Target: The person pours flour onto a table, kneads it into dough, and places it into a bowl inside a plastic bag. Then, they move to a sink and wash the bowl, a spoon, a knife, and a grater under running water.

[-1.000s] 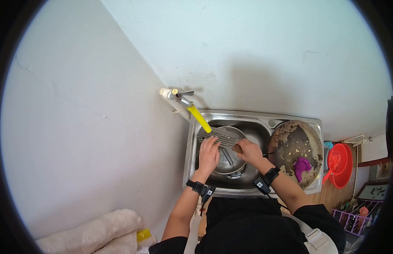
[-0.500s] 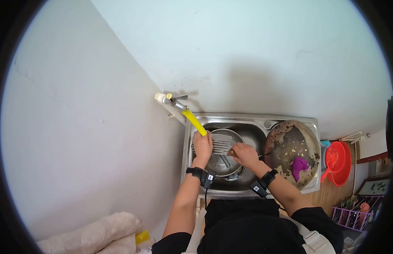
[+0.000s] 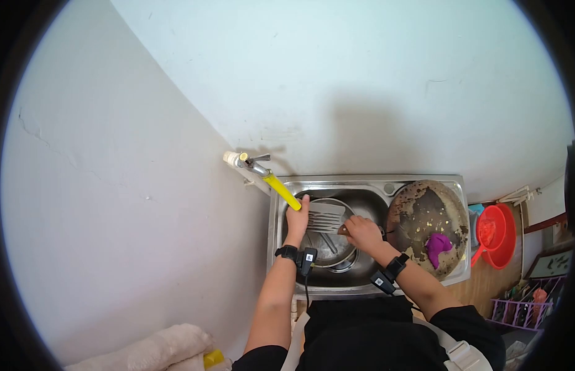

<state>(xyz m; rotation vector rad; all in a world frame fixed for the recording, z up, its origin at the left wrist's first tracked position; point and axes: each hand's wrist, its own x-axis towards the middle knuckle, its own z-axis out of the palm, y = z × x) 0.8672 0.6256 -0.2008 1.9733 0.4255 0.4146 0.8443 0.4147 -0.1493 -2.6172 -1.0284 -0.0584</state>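
Note:
Over the left basin of the steel sink [image 3: 377,287], a slotted metal spatula [image 3: 326,217] lies between my two hands. My right hand [image 3: 363,234] grips its brown handle. My left hand [image 3: 297,219] is at the blade's left end, under the spout of the yellow tap hose [image 3: 281,190], thumb up and fingers partly hidden by the blade. Below the spatula is a round metal pan [image 3: 338,255] with a dark handle-like piece across it. Whether water runs from the hose cannot be made out.
A big stained round pan or lid [image 3: 402,213] covers the sink's right side, with a purple cloth [image 3: 437,248] on it. Further right are a red basin [image 3: 502,247] and a purple rack [image 3: 516,313]. Pale fluffy fabric [image 3: 142,349] lies at the lower left.
The view has shifted, so the sink sits slightly lower. The spatula blade is tilted a little differently, with both hands still at its ends.

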